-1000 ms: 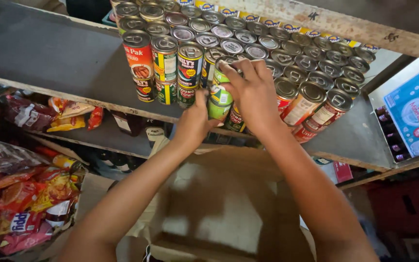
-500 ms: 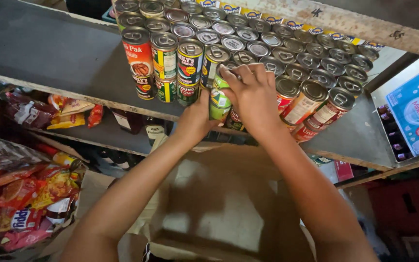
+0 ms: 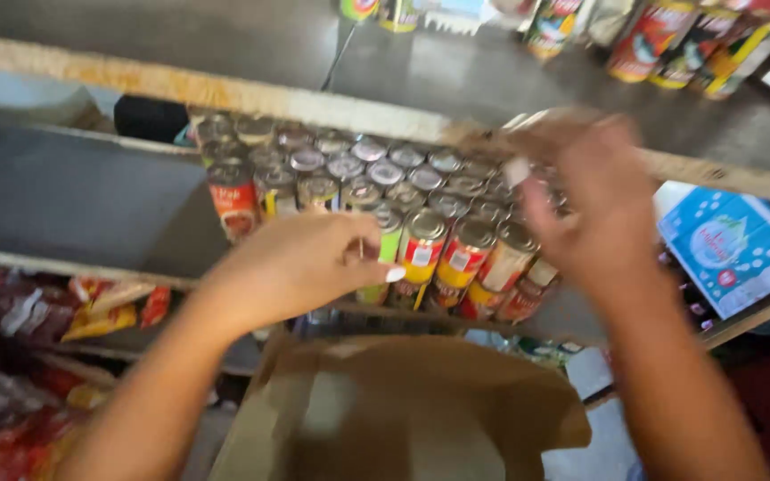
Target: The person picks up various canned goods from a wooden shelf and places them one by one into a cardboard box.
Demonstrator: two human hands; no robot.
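Two bare hands are raised before a shelf of tins, seen from above. Nearest the camera, below both wrists, an open brown cardboard box (image 3: 403,410) is seen, its flaps turned up. The left hand (image 3: 300,267) is held palm down with the fingers curled loosely together; its fingertips (image 3: 394,274) are laid against the front row of tins, at a green-labelled can (image 3: 383,258) partly hidden behind the knuckles. Whether that can is gripped or merely touched cannot be told. Just to the right of these fingertips, red-and-yellow cans (image 3: 463,263) are stood tilted at the shelf edge. The right hand (image 3: 594,209) is blurred, lifted higher and apart from the left, with fingers spread and nothing seen in it; the tilted cans are found just beneath and to its left. Beyond both hands, rows of cans with silver lids (image 3: 385,169) are packed on the grey shelf (image 3: 73,205). Left of and below the left forearm, bright snack packets (image 3: 91,307) are stacked on a lower shelf. Right of the right hand, a pale blue box (image 3: 733,245) is laid. Farthest off, more cans (image 3: 670,36) are ranged on the upper shelf.
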